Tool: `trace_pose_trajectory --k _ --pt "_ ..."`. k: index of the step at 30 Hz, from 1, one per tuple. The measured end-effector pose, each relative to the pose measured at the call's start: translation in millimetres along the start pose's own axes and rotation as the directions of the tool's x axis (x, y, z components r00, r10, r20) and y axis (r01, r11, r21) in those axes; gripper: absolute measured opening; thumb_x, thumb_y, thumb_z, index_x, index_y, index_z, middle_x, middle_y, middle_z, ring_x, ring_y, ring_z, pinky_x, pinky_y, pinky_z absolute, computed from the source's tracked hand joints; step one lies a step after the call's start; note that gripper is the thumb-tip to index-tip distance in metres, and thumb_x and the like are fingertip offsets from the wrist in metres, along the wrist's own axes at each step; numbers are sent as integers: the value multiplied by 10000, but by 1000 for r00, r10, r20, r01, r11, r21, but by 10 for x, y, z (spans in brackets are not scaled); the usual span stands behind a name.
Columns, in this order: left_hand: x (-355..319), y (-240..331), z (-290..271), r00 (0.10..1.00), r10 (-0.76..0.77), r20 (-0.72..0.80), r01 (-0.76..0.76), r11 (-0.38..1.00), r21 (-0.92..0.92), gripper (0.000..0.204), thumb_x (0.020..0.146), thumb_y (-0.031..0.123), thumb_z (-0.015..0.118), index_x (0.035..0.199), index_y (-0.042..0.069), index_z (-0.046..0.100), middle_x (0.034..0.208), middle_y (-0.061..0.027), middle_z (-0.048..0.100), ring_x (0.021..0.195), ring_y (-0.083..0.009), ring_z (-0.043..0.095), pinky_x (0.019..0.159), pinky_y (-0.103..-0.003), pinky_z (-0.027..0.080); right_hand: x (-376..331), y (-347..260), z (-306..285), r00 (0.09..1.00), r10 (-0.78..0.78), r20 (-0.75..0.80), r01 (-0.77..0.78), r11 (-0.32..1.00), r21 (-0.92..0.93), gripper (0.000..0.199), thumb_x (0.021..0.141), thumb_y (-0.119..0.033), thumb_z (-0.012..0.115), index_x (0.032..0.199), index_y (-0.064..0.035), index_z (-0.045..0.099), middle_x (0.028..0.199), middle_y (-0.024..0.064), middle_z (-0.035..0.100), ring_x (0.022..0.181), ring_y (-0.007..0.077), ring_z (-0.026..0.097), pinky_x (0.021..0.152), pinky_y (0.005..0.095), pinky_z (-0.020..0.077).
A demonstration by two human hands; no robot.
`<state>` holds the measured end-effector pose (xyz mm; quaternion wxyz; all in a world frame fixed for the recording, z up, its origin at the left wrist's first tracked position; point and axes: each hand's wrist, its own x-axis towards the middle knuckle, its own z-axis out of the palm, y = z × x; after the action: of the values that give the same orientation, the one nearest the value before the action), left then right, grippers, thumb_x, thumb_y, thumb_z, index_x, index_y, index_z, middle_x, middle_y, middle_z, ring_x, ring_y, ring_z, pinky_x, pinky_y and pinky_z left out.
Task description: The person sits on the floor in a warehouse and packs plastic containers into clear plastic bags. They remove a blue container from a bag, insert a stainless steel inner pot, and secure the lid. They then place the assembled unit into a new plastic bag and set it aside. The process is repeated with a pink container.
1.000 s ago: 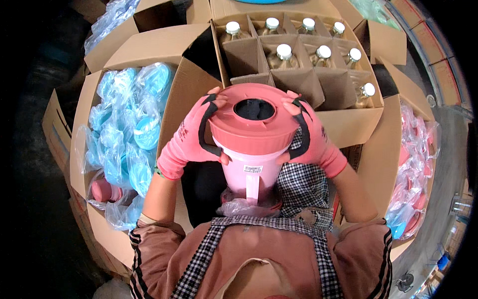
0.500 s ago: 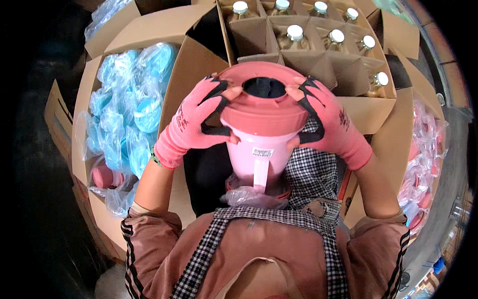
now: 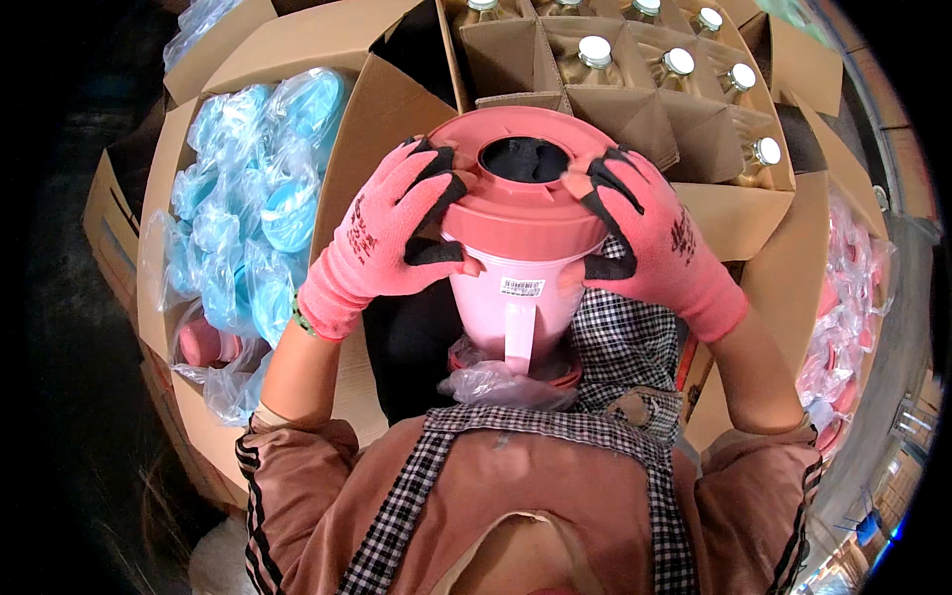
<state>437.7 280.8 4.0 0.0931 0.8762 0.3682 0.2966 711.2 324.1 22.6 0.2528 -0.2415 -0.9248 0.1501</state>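
Note:
A pale pink plastic jug (image 3: 483,305) stands upright in front of my body, with its handle (image 3: 519,340) and a small white label facing me. On its top sits a darker pink lid (image 3: 526,226) with a round dark opening in the middle. My left hand (image 3: 389,233), in a pink and black glove with bare fingertips, grips the lid's left side, thumb at the rim below. My right hand (image 3: 659,238), gloved alike, holds the opposite side the same way. Crumpled clear plastic (image 3: 504,387) surrounds the jug's base.
At left, an open carton (image 3: 164,233) holds bagged blue items and a pink one. Ahead, a divided carton (image 3: 729,213) contains several white-capped bottles (image 3: 595,58). Bagged pink items (image 3: 843,297) fill a box at right. Raised cardboard flaps (image 3: 372,129) flank the jug.
Both hands keep their hold on the lid, and their fingers have shifted and curled a little more over its top. The lid and jug have moved slightly away from my body.

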Motion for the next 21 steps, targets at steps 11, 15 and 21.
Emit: trace_pose_trajectory --k 11,15,21 --pt "80 19 83 884 -458 -94 127 430 -894 612 777 482 575 1144 -3 504 1150 -138 514 1098 -228 464 942 -343 343 94 484 -162 889 452 73 -258 362 896 617 758 -407 630 1147 39 455 1143 120 521 1025 188 513 926 314 385" --pt "451 220 293 527 -848 49 340 158 -927 447 895 310 447 1192 -25 446 1112 -98 515 995 -141 482 885 -257 367 -13 1256 666 865 375 334 -96 -530 843 592 866 -461 445 1169 47 453 1110 123 542 960 166 532 895 291 405" --pt "244 -155 284 700 -675 231 436 149 -888 398 898 253 469 1178 -31 470 1089 -77 552 968 -114 520 870 -250 406 111 360 350 714 636 291 -386 12 922 440 908 -370 426 1120 8 497 1033 51 559 900 119 530 802 250 436"
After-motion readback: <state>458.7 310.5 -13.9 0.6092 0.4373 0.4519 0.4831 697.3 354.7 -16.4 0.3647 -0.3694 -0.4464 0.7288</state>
